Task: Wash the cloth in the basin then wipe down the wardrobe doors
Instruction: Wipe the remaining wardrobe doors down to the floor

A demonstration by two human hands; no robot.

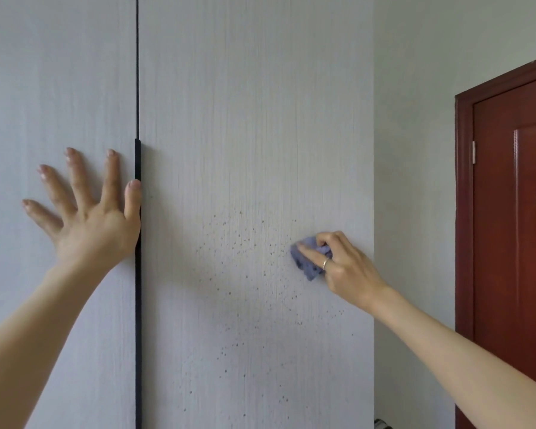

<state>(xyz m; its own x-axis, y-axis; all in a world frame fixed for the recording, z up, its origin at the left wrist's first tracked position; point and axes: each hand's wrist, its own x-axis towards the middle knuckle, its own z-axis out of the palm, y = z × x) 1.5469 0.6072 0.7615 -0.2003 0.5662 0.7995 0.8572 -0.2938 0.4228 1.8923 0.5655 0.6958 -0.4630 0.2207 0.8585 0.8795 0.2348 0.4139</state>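
- Pale grey wardrobe doors with a faint vertical grain are filling most of the frame: the left door (53, 88) is taking up the left side, and the right door (248, 119) is taking up the centre.
- Between the two doors a dark gap is running from top to bottom, and a black strip handle (137, 274) is sitting along it from mid-height down to the lower edge of the frame.
- At centre left, the left hand (87, 218) is lying flat against the left door with its fingers spread wide and straight, holding nothing; its thumb is resting right beside the black strip.
- At centre right, the right hand (344, 264) is gripping a bunched blue-purple cloth (308, 258) and pressing it against the right door, near that door's right edge.
- A ring (325, 263) is showing on one finger of the right hand.
- Small dark specks (245, 243) are dotting the right door, spreading from just left of the cloth down toward the lower centre of the frame.
- Both bare forearms are reaching in from the lower corners of the frame.
- To the right of the wardrobe, a plain pale wall (415, 150) is showing, and a dark red wooden door (514, 212) is standing at the far right edge.
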